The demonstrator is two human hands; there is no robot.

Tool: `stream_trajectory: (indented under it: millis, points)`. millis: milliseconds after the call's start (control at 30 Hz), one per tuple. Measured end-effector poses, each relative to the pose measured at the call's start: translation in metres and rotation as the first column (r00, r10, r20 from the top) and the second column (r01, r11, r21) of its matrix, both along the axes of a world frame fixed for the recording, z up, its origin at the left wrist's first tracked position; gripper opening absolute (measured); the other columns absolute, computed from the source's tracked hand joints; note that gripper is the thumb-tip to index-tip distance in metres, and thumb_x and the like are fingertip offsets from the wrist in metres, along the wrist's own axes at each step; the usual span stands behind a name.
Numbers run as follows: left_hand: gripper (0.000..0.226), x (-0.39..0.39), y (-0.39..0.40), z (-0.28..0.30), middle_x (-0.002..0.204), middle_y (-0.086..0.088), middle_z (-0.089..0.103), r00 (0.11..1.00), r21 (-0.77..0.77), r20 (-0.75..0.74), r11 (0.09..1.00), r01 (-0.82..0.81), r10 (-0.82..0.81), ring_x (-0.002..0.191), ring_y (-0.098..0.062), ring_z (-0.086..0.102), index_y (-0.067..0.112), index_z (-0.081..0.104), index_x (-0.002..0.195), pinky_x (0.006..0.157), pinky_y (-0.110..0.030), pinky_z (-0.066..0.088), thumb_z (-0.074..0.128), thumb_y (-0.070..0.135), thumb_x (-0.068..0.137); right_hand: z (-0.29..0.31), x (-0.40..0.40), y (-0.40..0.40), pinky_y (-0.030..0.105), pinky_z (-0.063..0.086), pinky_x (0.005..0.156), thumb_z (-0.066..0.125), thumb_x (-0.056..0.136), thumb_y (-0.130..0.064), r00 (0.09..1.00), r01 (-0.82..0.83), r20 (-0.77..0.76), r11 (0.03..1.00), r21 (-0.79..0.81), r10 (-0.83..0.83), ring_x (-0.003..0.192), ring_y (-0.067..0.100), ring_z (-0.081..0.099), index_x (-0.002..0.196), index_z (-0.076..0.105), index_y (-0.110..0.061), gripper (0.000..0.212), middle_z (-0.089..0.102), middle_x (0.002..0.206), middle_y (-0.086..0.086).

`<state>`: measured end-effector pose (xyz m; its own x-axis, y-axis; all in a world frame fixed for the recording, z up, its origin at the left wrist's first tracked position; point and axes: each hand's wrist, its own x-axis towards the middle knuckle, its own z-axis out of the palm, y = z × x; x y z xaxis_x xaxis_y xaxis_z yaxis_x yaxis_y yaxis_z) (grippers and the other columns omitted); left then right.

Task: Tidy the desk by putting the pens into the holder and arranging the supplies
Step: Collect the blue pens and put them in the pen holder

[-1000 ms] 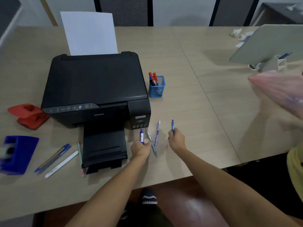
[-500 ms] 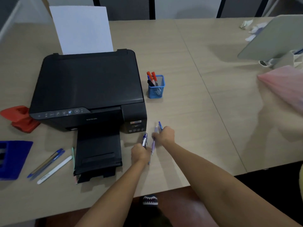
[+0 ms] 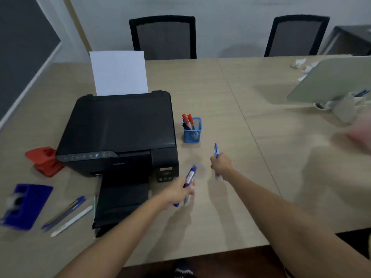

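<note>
A blue mesh pen holder (image 3: pixel 192 135) stands right of the black printer (image 3: pixel 120 133), with red-capped markers sticking out of it. My left hand (image 3: pixel 177 192) is closed around a purple-and-white pen (image 3: pixel 190 174) and holds it off the desk, in front of the holder. My right hand (image 3: pixel 220 164) grips blue pens (image 3: pixel 216 150), tips pointing away, just right of and nearer than the holder. More pens (image 3: pixel 66 212) lie on the desk at the left, beside the printer's output tray, among them a white one (image 3: pixel 72 220).
A red hole punch (image 3: pixel 45 160) and a blue tape dispenser (image 3: pixel 26 205) sit at the left. A tilted pale board on a stand (image 3: pixel 329 79) and a blurred pink shape (image 3: pixel 359 135) are at the right. Two chairs stand behind the desk.
Both hands have lifted off the desk with their pens and moved apart. The loose pens between them are gone from the desk. The view has tilted up.
</note>
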<state>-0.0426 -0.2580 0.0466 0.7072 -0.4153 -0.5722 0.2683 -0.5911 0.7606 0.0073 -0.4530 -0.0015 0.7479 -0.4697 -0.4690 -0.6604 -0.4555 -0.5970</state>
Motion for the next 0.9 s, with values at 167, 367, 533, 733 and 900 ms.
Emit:
stream_trajectory:
  millis: [167,367,533,733,900]
  points:
    - [0.024,0.057,-0.037,0.061,0.097,-0.008,0.062,0.947,-0.350,-0.097,0.880,-0.321,0.307,0.094,-0.017,0.060,0.014,0.052,0.085,0.085,-0.023,0.048,0.045,-0.007,0.094,0.051,0.041,-0.026,0.024,0.035,0.056,0.037,0.096,-0.008,0.947,0.090,0.269,0.947,0.308,-0.178,0.061,0.014,0.051,0.072,0.046,-0.012,0.025,0.067,0.087,0.011]
    - [0.017,0.150,-0.074,0.069,0.105,-0.010,0.057,0.748,-0.408,-0.246,0.634,-0.657,0.617,0.101,-0.022,0.056,0.009,0.059,0.090,0.106,-0.043,0.046,0.051,-0.007,0.093,0.090,0.088,-0.025,0.020,0.031,0.044,0.053,0.088,0.001,0.846,0.144,0.374,0.838,0.526,-0.380,0.055,0.008,0.042,0.073,0.037,-0.018,0.029,0.054,0.075,0.004]
    - [0.021,0.201,-0.089,0.051,0.096,-0.005,0.067,0.685,-0.315,-0.067,0.636,-0.705,0.726,0.073,-0.016,0.062,0.014,0.061,0.077,0.053,-0.021,0.056,0.060,-0.004,0.087,0.076,0.115,-0.021,0.033,0.045,0.068,0.052,0.083,0.000,0.770,0.291,0.340,0.771,0.567,-0.541,0.073,0.025,0.053,0.087,0.049,-0.006,0.008,0.055,0.079,0.015]
    - [0.021,0.231,-0.106,0.015,0.112,-0.009,0.072,0.734,-0.253,0.002,0.711,-0.656,0.679,0.092,-0.022,0.066,0.002,0.068,0.105,0.074,-0.029,0.050,0.065,-0.002,0.085,0.049,0.133,-0.020,0.042,0.056,0.090,0.057,0.085,-0.005,0.705,0.403,0.361,0.763,0.505,-0.611,0.094,0.032,0.069,0.095,0.053,-0.013,0.013,0.066,0.095,0.012]
    - [0.024,0.244,-0.111,-0.002,0.108,-0.008,0.071,0.795,-0.224,0.024,0.778,-0.586,0.606,0.101,-0.025,0.067,0.002,0.067,0.106,0.087,-0.035,0.055,0.065,-0.004,0.083,0.033,0.146,-0.016,0.044,0.054,0.091,0.057,0.084,-0.004,0.754,0.408,0.373,0.830,0.380,-0.541,0.096,0.032,0.069,0.103,0.058,-0.006,0.019,0.069,0.103,0.018]
